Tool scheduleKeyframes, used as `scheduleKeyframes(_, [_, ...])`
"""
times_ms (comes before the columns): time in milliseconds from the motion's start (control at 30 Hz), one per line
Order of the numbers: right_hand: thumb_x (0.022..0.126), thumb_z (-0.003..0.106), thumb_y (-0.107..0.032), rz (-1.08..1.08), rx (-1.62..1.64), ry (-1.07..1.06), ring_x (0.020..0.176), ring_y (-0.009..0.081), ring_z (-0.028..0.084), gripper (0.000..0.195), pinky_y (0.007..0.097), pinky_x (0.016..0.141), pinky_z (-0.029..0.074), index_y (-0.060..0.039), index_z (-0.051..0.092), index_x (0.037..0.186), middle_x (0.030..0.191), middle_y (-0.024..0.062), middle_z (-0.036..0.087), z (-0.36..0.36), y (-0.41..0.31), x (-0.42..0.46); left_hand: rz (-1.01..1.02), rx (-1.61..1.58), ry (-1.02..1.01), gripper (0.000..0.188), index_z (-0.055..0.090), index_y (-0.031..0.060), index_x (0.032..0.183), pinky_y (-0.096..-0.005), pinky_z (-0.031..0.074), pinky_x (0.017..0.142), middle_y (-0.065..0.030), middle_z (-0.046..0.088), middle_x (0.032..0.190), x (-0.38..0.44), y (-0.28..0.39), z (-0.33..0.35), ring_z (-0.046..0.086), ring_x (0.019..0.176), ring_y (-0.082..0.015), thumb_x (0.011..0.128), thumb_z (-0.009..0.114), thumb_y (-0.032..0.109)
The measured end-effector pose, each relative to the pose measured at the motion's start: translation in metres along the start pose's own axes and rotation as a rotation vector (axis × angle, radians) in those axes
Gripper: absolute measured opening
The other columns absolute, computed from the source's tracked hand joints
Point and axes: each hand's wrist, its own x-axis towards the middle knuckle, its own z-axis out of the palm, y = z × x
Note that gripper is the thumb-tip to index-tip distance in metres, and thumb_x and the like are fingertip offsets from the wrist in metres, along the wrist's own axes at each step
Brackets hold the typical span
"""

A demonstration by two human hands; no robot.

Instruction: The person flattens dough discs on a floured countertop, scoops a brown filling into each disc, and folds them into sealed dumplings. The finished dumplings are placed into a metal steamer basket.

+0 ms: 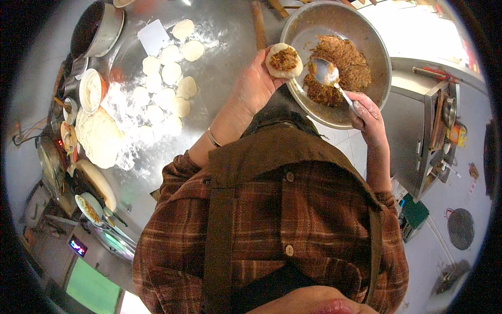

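Note:
On the fingers of my left hand (261, 80) rests a round dough wrapper (273, 70), held near the rim of a large metal bowl. A mound of brown shredded filling (284, 59) covers the wrapper's middle, leaving a pale dough border. My right hand (368, 112) grips a metal spoon (327, 72) by its handle. The spoon's head is over the bowl (376, 43), next to a heap of the same brown filling (345, 59). A little filling and a whitish smear show on the spoon.
Several flattened dough rounds (171, 73) lie on the floured metal table (219, 78) at left. Beside them are a white scraper (153, 37), a large dough lump (98, 137), a bowl of flour (91, 91) and a deep pot (104, 33). A rolling pin (258, 23) lies left of the bowl.

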Motion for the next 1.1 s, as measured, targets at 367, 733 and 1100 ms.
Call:
scheduleKeyframes(367, [0.076,0.053,0.001,-0.589,-0.915,0.155,0.084,0.0235,0.063,0.03,0.0301,0.071,0.051,-0.01,0.059,0.104,0.099,0.0103,0.062,0.037,0.034,0.008,-0.017,-0.02,-0.051,0.038,0.037,0.0033,0.119,-0.0359,0.044,0.087,-0.0098,0.048,0.114,-0.006,0.0,0.009,0.049,0.103,-0.0213,0.095,0.026,0.031])
scheduleKeyframes(733, [0.086,0.045,-0.022,0.052,-1.445,0.248,0.077,0.0304,0.061,0.024,0.0397,0.063,0.048,-0.0155,0.051,0.108,0.086,0.0153,0.062,-0.03,0.082,0.011,0.048,0.016,-0.017,0.037,0.039,0.0044,0.118,-0.0348,0.044,0.087,-0.0096,0.047,0.115,-0.004,0.017,0.011,0.049,0.104,-0.0212,0.094,0.028,0.031])
scheduleKeyframes(1100, [0.075,0.061,-0.019,-0.307,-0.754,0.079,0.088,0.0228,0.058,0.039,0.0326,0.077,0.046,-0.0115,0.053,0.112,0.098,0.0091,0.058,0.033,0.012,0.048,-0.046,0.061,-0.147,0.042,0.041,0.0021,0.118,-0.0374,0.045,0.088,-0.0122,0.049,0.115,-0.016,0.004,0.028,0.051,0.104,-0.0228,0.094,0.027,0.034])
